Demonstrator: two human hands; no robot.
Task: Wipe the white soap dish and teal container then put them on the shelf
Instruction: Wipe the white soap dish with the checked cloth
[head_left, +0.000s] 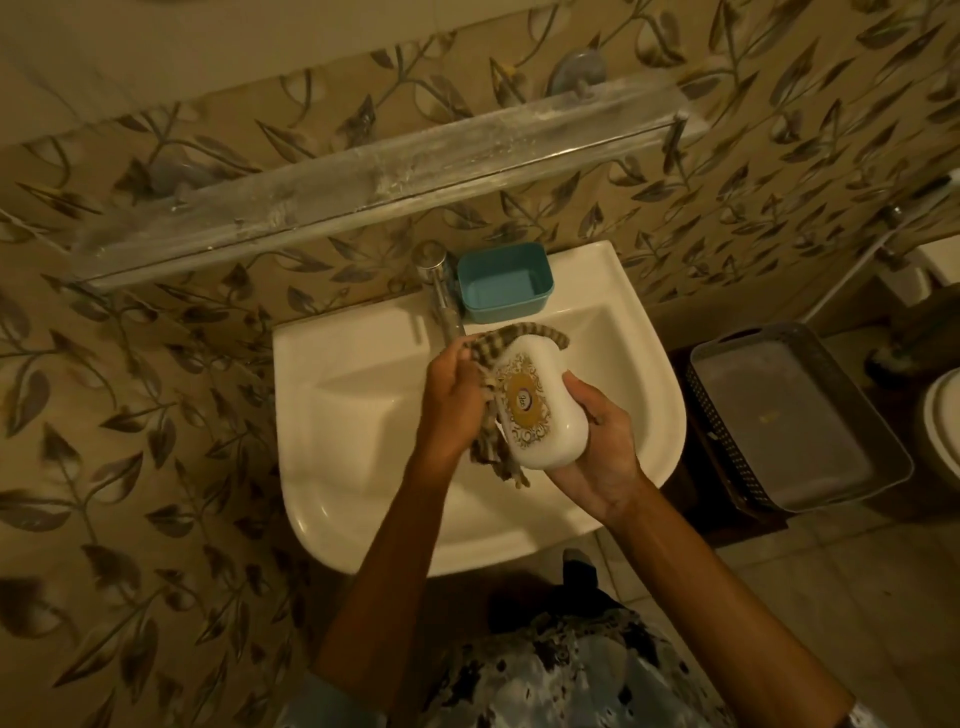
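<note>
My right hand (597, 447) grips the white soap dish (540, 400) from below and the right, holding it over the basin with its gold emblem facing up. My left hand (452, 395) is closed on a striped cloth (488, 364) pressed against the dish's left side; the cloth wraps behind the dish and hangs below it. The teal container (505, 281) stands open and upright on the back rim of the white sink (363, 364), just right of the tap. Above it, the glass shelf (363, 176) runs along the wall with nothing on it.
A chrome tap (441, 291) rises at the sink's back edge, close to my left hand. A grey plastic basket (795, 415) sits on the floor to the right of the sink, and a toilet edge (943, 431) shows at far right. Leaf-patterned tiles cover the wall.
</note>
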